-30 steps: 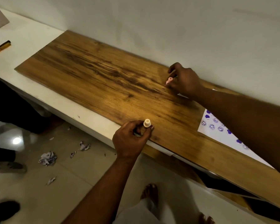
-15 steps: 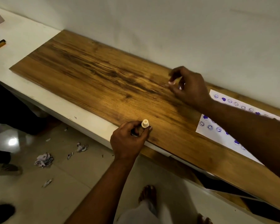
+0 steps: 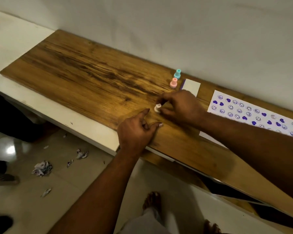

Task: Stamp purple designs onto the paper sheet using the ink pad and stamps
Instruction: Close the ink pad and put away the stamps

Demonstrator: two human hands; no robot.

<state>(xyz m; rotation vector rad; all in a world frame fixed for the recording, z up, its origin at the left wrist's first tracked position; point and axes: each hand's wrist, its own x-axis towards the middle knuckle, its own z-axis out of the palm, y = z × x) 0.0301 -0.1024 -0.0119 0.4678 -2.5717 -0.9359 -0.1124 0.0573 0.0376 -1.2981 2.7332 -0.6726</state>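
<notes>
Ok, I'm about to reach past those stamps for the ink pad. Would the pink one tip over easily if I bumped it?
Probably, yes. The pink stamp stands upright on a small base and looks taller than wide, so a knock near its top would likely topple it. It seems to be light plastic, so it would resist little. Being round, it might then roll on the smooth wooden board, perhaps into the teal stamp close behind.

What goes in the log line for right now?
right hand: holds white stamp | left hand: empty, on board | pink stamp, teal stamp: standing | paper: stamped

No words or numbers are readable; the paper sheet bears only purple stamped designs.
</notes>
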